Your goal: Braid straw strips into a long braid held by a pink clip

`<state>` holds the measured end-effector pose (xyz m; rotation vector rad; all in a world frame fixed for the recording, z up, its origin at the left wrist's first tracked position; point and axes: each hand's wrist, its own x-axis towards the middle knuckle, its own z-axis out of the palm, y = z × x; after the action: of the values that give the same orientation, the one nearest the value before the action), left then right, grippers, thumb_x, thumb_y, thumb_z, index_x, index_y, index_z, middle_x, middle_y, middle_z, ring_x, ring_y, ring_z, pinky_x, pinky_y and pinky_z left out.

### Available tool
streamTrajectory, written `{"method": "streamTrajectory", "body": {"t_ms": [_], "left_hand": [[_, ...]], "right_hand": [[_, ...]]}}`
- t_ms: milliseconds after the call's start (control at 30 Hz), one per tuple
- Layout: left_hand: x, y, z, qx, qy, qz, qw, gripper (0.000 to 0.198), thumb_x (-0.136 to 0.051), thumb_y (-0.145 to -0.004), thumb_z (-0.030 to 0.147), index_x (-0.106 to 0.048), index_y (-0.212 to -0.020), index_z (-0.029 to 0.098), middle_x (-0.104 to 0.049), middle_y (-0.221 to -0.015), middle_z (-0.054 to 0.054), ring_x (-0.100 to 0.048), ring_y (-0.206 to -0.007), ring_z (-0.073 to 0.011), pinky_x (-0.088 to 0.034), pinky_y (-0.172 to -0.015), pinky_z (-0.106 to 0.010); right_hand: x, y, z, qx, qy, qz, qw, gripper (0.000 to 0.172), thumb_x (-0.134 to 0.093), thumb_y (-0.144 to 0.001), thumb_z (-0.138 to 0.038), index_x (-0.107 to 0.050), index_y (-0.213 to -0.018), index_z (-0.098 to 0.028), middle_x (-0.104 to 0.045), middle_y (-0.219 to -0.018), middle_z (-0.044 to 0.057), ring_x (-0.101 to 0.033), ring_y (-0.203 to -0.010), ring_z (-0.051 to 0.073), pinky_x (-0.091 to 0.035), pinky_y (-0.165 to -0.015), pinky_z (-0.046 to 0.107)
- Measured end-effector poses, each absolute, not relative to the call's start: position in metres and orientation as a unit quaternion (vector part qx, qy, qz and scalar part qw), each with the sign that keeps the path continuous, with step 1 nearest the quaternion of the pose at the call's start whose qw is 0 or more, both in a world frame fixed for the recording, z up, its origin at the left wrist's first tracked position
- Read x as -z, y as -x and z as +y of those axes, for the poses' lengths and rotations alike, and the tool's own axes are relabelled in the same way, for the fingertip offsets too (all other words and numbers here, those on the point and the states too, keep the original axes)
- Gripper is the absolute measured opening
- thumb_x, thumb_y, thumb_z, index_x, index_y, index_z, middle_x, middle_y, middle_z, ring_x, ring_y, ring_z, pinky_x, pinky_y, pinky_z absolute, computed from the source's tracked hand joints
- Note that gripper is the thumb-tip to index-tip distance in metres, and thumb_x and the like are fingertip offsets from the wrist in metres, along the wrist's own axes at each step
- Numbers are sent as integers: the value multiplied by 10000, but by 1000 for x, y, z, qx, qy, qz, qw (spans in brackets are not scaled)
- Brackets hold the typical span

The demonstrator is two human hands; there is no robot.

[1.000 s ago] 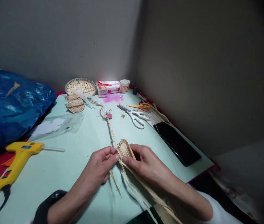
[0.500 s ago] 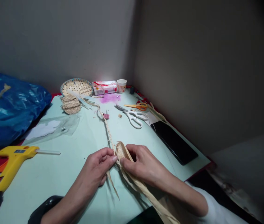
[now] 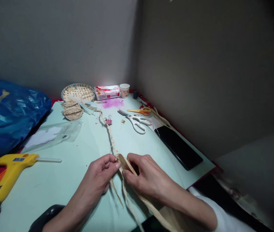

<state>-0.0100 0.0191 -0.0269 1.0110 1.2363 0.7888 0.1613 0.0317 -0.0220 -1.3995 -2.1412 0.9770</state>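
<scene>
A thin pale braid (image 3: 110, 137) runs down the table toward me, its far end near a pink binder clip (image 3: 109, 121). My left hand (image 3: 103, 172) pinches the near end of the braid between thumb and fingertips. Below that hand a short narrow strand (image 3: 115, 191) hangs loose. My right hand (image 3: 144, 172) is closed on a wide, dry, husk-like strip (image 3: 127, 167) just right of the braid's end. The strip's long tail (image 3: 155, 212) trails under my right forearm toward the bottom edge. Another strand (image 3: 128, 203) dangles between the hands.
Left are a yellow glue gun (image 3: 12, 175), a clear plastic bag (image 3: 52, 135) and a blue bag (image 3: 11, 116). Behind stand a twine bundle (image 3: 72, 110), a woven basket (image 3: 78, 92), a tissue pack (image 3: 108, 92) and a paper cup (image 3: 124, 90). Right lie white scissors (image 3: 138, 122), orange scissors (image 3: 143, 111) and a black phone (image 3: 178, 146).
The wide strip's upper end has been drawn in against the braid's end and looks narrower, more folded. One strand now hangs apart from it. My left hand keeps its pinch.
</scene>
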Motion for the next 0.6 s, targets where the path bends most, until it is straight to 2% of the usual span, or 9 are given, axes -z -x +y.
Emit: {"method": "streamTrajectory", "body": {"t_ms": [200,433,500,600], "left_hand": [[24,10,17,-352,-423,532,643,293,-636,-779,453,-522,-810,184,-323,-524,117,-176,-382,-20,-87,-379,-183],[23,10,20,-343,-431,530,644,289,-625,-783,451,-511,-782,186,-313,-515,121,-161,-377,-18,-91,-374,-180],[23,10,20,-346,-432,529,644,278,-619,-790,438,-503,-772,186,-310,-514,121,-166,-377,-18,-94,-373,-182],[23,10,19,-347,-436,532,638,263,-607,-804,417,-487,-763,187,-314,-515,120,-177,-376,-17,-97,-375,-183]], "right_hand": [[24,-174,23,-387,490,-729,281,335,-422,-951,-412,-406,-700,-190,-432,-630,-38,-366,-593,105,-265,-549,244],[25,-169,19,-374,490,-724,311,314,-471,-927,-324,-357,-665,-195,-378,-602,-45,-334,-559,102,-267,-530,250],[23,-166,16,-358,480,-723,344,288,-475,-923,-291,-383,-668,-196,-416,-628,-33,-381,-589,112,-308,-560,252],[21,-167,5,-357,438,-711,419,199,-461,-937,-275,-522,-760,-208,-547,-752,17,-505,-708,155,-393,-655,285]]}}
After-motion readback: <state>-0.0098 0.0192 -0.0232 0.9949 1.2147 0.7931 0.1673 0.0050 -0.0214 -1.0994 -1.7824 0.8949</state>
